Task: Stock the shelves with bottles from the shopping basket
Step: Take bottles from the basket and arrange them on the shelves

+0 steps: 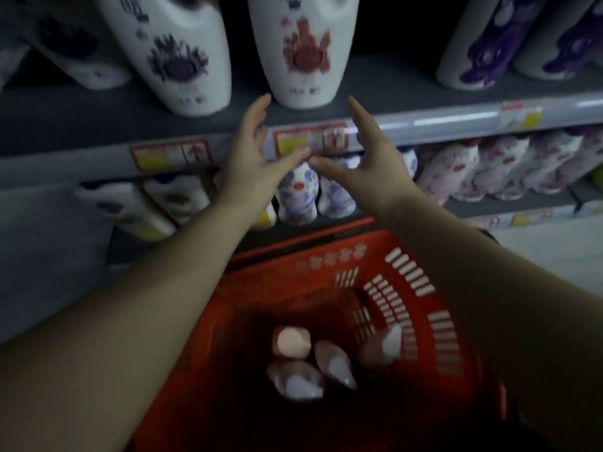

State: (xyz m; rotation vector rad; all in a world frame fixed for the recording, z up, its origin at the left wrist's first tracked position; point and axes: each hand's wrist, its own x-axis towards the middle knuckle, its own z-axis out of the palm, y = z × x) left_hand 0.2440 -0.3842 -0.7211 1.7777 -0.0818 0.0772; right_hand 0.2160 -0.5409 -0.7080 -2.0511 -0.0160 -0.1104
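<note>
A white bottle with a red flower label (pixel 305 50) stands on the grey shelf (pixel 408 89). Just in front of and below its base are both hands, fingers spread, holding nothing. My left hand (pixel 254 151) is at its lower left and my right hand (pixel 362 154) at its lower right; neither grips it. Below my arms sits a red shopping basket (pixel 424 301) with several pinkish bottles (pixel 306 363) lying on its bottom.
A white bottle with a purple flower (pixel 176 53) stands left of the red-flower one; purple-printed bottles (pixel 496 44) stand at the right. The shelf edge carries price tags (pixel 310 138). A lower shelf holds rows of small white bottles (pixel 300 194).
</note>
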